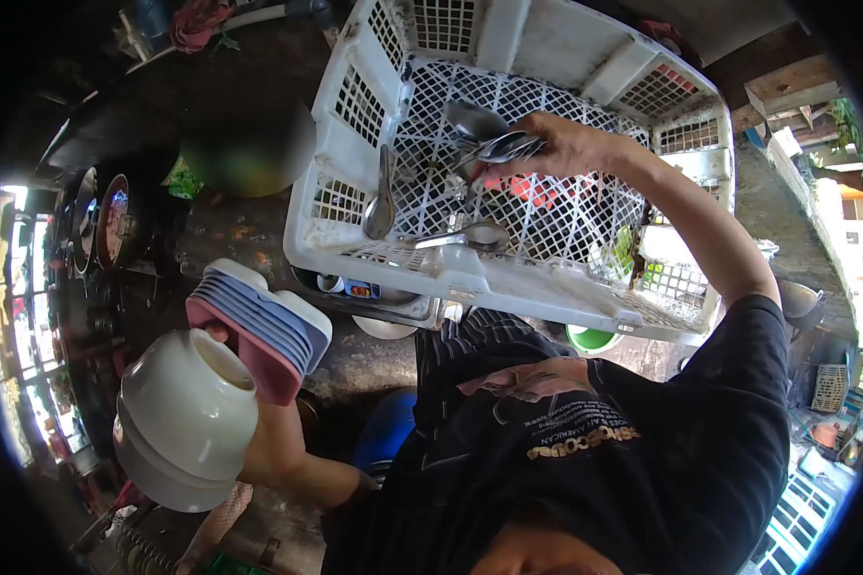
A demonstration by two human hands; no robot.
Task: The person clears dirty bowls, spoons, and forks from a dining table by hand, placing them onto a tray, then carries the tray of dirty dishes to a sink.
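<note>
My left hand [276, 436] carries a stack of white bowls [187, 402], nested and tipped on their side. The same hand also bears a stack of compartment trays [259, 326], with white, blue and pink ones pressed together; most of its fingers are hidden behind the dishes. Over the white plastic crate [508, 278], my right hand [568, 146] is closed around a bunch of metal spoons [508, 146], their bowls pointing left. One loose spoon [379, 216] leans at the crate's left side. Another spoon [484, 236] lies along its near side.
Pans [115, 220] hang at the far left. Below the crate are a green bowl [593, 337] and a blue container [390, 426]. A small white basket [829, 388] stands at the right, near a wooden beam [801, 81].
</note>
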